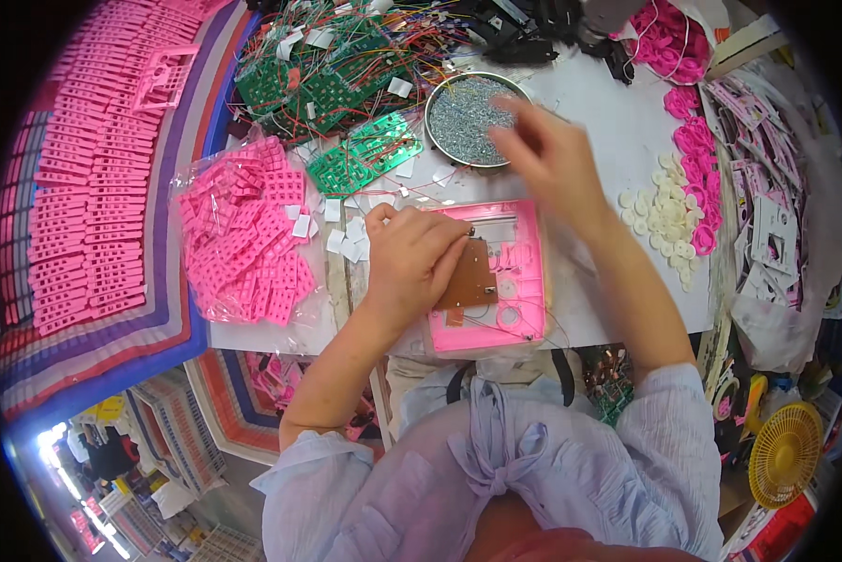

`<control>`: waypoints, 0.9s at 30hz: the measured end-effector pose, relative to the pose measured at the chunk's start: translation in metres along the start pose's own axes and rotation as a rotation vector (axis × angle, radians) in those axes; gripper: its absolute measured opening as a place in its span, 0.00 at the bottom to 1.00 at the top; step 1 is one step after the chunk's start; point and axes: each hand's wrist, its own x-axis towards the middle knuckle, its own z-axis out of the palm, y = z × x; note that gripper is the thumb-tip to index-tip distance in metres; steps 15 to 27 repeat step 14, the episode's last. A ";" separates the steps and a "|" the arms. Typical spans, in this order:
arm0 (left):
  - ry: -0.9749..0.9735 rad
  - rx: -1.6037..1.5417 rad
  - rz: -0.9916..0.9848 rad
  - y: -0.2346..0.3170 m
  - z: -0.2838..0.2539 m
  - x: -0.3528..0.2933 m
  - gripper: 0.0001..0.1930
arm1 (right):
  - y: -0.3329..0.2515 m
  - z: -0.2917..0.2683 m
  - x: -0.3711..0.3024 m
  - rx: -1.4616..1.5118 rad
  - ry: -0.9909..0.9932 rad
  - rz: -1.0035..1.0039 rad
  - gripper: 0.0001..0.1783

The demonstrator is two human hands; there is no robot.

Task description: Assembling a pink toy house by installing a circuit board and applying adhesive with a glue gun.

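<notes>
A pink plastic casing point(535, 325) lies open in front of me, with a brown circuit board point(468, 286) over its left part. My left hand point(416, 251) grips the board's left side, its fingers curled and the tips near the board's upper edge. My right hand point(554, 157), blurred by motion, hovers at the right rim of a round metal bowl point(428, 120). Small silvery screws point(472, 112) fill that bowl. Whether the right fingers hold anything is too smeared to tell. Thin wires run across the casing's lower right.
Green circuit boards point(365, 155) with tangled wires lie at the back left. A bag of pink button strips point(252, 234) and white squares point(350, 239) sit left. White discs point(669, 215) and pink parts point(697, 155) lie right. Pink casings point(88, 206) are stacked far left.
</notes>
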 end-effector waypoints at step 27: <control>0.047 -0.050 -0.104 0.000 -0.004 -0.012 0.05 | 0.039 -0.024 0.063 -0.197 0.451 -0.263 0.16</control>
